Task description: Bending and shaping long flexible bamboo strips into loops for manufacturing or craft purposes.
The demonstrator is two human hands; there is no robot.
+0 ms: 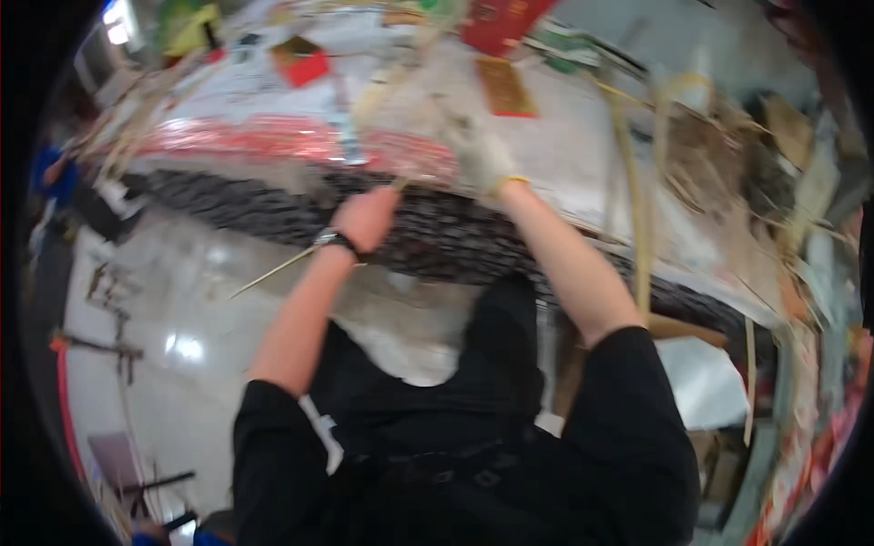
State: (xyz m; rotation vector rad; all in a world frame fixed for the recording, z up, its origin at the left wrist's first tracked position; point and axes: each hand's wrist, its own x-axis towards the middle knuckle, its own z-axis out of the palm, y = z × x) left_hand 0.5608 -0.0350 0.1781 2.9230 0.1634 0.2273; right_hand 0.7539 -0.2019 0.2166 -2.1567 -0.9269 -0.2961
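At the table's near edge, my bare left hand (366, 218), with a dark band at the wrist, is closed round a thin tan stick (273, 271). One end slants down to the left past my wrist. A short end pokes out above my fingers, close to the crinkled red plastic wrap (273, 136) along the edge. My right hand (478, 162) wears a whitish glove with a yellow cuff and reaches over the tabletop, right of the wrap. Motion blurs its fingers, so I cannot make out their grip.
The pale table (564, 150) has a dark, rough-textured front. A red packet (300, 62), a gold-and-red card (506, 87) and a red folder (501, 23) lie towards the back. Long tan strips (628, 164) and a brown heap (710, 155) are at the right. Someone's blue sleeve (56, 173) shows far left.
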